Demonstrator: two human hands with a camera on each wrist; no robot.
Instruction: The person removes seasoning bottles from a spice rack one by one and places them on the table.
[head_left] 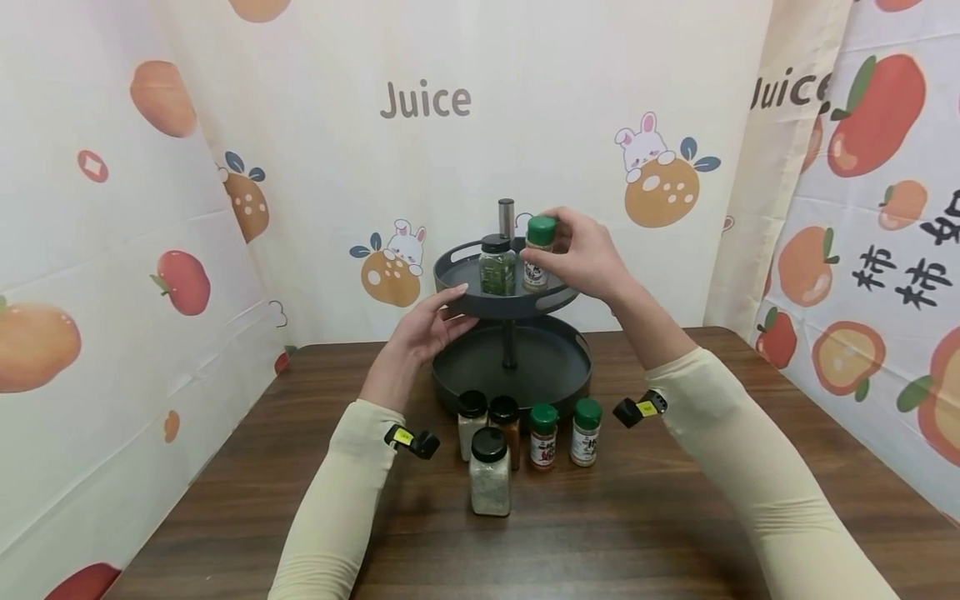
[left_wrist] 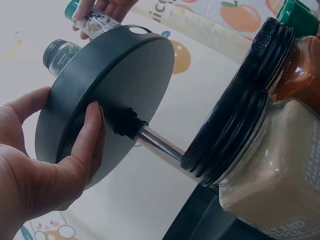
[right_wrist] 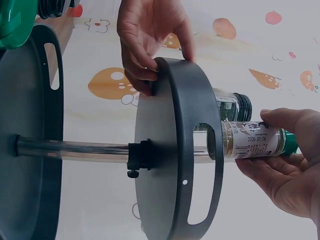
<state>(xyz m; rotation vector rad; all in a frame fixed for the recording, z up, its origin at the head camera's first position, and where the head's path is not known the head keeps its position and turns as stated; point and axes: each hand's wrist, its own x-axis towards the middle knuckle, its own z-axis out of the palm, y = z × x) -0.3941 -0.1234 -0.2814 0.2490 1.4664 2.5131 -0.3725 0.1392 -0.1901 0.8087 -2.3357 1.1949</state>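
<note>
My right hand (head_left: 588, 254) pinches a small green-capped spice jar (head_left: 537, 277) over the upper tray of a dark two-tier rack. In the right wrist view the jar's label (right_wrist: 253, 138) shows between thumb and fingers, its base within the tray's rim; whether it touches the tray floor I cannot tell. My left hand (head_left: 429, 327) grips the left side of the upper tray (head_left: 480, 302), with the thumb at its rim and fingers underneath, as the left wrist view also shows. A black-capped glass jar of green herbs (head_left: 498, 271) stands on that tray, left of the spice jar.
The lower tray (head_left: 457, 379) sits below on the wooden table (head_left: 645, 508). In front stand black-capped jars, one pale (head_left: 472, 429), one reddish-brown (head_left: 516, 433) and one greyish (head_left: 491, 483), beside two green-capped jars (head_left: 543, 450). A metal post (head_left: 506, 215) rises through the rack.
</note>
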